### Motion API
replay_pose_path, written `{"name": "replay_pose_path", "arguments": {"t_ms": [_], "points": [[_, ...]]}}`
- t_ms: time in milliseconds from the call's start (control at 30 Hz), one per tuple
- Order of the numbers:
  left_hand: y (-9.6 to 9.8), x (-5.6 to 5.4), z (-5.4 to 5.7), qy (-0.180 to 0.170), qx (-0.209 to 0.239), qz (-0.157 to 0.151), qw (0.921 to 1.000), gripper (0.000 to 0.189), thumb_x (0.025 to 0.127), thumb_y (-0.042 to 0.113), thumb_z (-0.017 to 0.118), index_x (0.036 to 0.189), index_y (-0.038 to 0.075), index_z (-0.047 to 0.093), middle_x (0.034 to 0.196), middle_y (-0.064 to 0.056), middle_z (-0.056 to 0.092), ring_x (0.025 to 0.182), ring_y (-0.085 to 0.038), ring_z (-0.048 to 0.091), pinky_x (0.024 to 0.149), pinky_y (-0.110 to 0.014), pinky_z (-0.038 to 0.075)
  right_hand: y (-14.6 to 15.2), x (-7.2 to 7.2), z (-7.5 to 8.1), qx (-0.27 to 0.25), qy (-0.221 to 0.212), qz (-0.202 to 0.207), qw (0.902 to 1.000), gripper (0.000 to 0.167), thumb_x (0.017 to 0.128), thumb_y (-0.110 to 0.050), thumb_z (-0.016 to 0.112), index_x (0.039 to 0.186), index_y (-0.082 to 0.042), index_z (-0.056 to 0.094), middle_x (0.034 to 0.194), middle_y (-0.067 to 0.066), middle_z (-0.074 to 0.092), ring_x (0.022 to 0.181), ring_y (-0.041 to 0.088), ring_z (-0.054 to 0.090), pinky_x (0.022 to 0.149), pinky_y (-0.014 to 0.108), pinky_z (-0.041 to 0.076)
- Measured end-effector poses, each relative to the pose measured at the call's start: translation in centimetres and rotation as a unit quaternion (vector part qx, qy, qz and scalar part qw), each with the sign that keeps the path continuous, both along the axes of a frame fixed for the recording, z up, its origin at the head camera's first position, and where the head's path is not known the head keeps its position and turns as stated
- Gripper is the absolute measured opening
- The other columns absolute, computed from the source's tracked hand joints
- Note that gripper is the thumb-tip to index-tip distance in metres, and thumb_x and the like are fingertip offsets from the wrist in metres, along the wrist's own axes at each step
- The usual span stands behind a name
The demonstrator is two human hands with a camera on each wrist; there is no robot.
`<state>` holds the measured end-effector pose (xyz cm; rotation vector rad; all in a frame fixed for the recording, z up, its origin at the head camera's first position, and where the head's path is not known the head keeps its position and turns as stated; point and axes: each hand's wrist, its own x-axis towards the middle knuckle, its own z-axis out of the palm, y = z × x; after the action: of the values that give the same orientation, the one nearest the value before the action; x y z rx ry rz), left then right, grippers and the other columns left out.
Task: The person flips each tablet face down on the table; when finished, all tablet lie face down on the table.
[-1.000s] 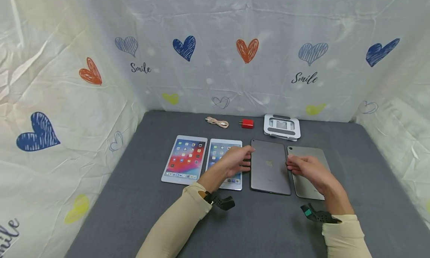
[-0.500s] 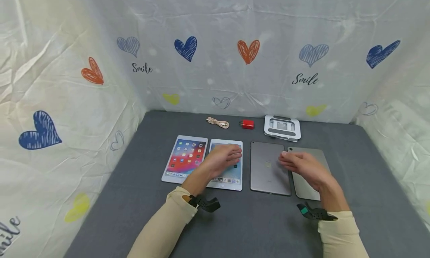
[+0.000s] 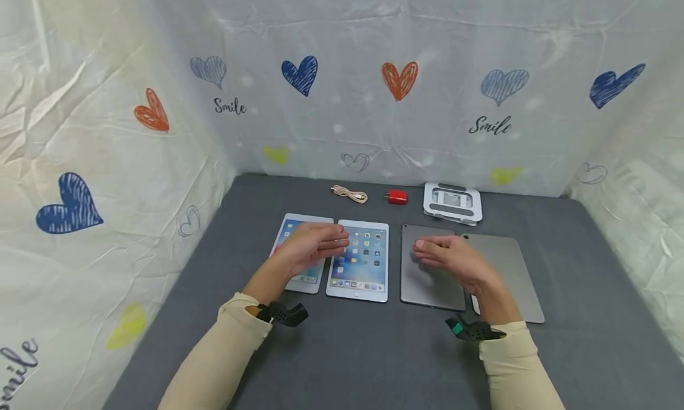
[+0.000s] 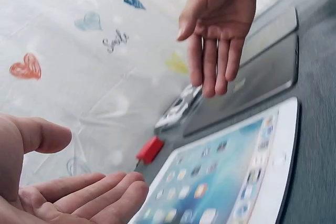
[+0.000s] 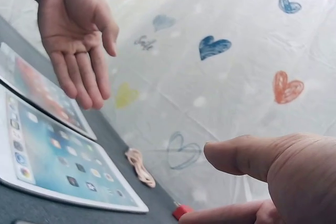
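Four would be too many to count, so several tablets lie in a row on the dark grey table. My left hand [image 3: 310, 248] hovers over the leftmost white tablet [image 3: 306, 284], whose screen is lit red and blue and partly hidden by the hand. Beside it, a second white tablet [image 3: 359, 261] shows a blue screen of app icons. Over a dark grey tablet [image 3: 430, 285], lying back up, hangs my right hand [image 3: 454, 258]. A lighter grey tablet [image 3: 510, 267], also back up, is partly covered by the right wrist. Both hands have their fingers straight and hold nothing.
Along the back lie a coiled pale cable [image 3: 350, 194], a red charger plug [image 3: 396, 197] and a folded white-and-grey stand [image 3: 453, 203]. A white sheet [image 3: 342, 101] printed with hearts encloses the back and sides of the grey table [image 3: 363, 356].
My left hand has let go of the dark grey tablet's left edge and moved left across the white tablets. The right hand has left its right edge and shifted left over it.
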<state>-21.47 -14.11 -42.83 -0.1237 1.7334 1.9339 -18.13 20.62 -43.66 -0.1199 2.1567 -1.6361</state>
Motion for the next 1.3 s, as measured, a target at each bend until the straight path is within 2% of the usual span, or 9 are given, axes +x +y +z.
{"name": "replay_pose_path", "arguments": {"t_ms": [167, 400, 667, 967, 1300], "points": [[-1.7, -0.3, -0.4, -0.019, -0.034, 0.003, 0.9992, 0.055, 0.112, 0.023, 0.064, 0.159, -0.002, 0.051, 0.157, -0.022, 0.062, 0.142, -0.032, 0.065, 0.122, -0.048, 0.051, -1.2, -0.4, -0.7, -0.010, -0.013, 0.000, 0.9999, 0.061, 0.113, -0.028, 0.063, 0.157, 0.013, 0.049, 0.155, 0.030, 0.060, 0.147, 0.042, 0.059, 0.122, 0.045, 0.051], [-2.6, -0.7, -1.0, -0.026, -0.062, 0.003, 0.9977, 0.052, 0.113, 0.020, 0.061, 0.155, -0.008, 0.052, 0.155, -0.026, 0.062, 0.142, -0.037, 0.065, 0.120, -0.047, 0.053, -2.7, -0.6, -1.2, -0.017, -0.031, -0.011, 0.9993, 0.061, 0.112, -0.027, 0.065, 0.157, 0.011, 0.049, 0.158, 0.028, 0.058, 0.147, 0.041, 0.060, 0.120, 0.042, 0.054], [-2.9, -0.8, -1.5, -0.029, -0.065, 0.006, 0.9974, 0.050, 0.112, 0.019, 0.063, 0.152, -0.010, 0.053, 0.151, -0.028, 0.064, 0.139, -0.037, 0.067, 0.119, -0.048, 0.054, -3.8, -0.8, -1.6, -0.022, -0.045, -0.014, 0.9987, 0.065, 0.111, -0.028, 0.066, 0.159, 0.011, 0.046, 0.159, 0.028, 0.057, 0.146, 0.040, 0.060, 0.120, 0.042, 0.053], [-2.7, -0.6, -1.6, -0.018, -0.080, -0.027, 0.9963, 0.055, 0.113, 0.022, 0.061, 0.155, -0.011, 0.049, 0.155, -0.030, 0.060, 0.141, -0.038, 0.065, 0.121, -0.049, 0.053, -4.4, -0.6, -2.0, -0.041, -0.061, -0.017, 0.9971, 0.060, 0.113, -0.026, 0.063, 0.157, 0.012, 0.048, 0.159, 0.028, 0.057, 0.148, 0.040, 0.059, 0.121, 0.042, 0.053], [-2.3, -0.5, -1.9, -0.016, -0.095, -0.024, 0.9951, 0.054, 0.112, 0.024, 0.062, 0.153, -0.010, 0.051, 0.152, -0.028, 0.062, 0.138, -0.035, 0.068, 0.120, -0.047, 0.054, -4.5, -0.5, -2.4, -0.072, -0.078, -0.028, 0.9939, 0.059, 0.114, -0.026, 0.061, 0.157, 0.012, 0.047, 0.157, 0.027, 0.059, 0.147, 0.038, 0.060, 0.123, 0.042, 0.050]]}}
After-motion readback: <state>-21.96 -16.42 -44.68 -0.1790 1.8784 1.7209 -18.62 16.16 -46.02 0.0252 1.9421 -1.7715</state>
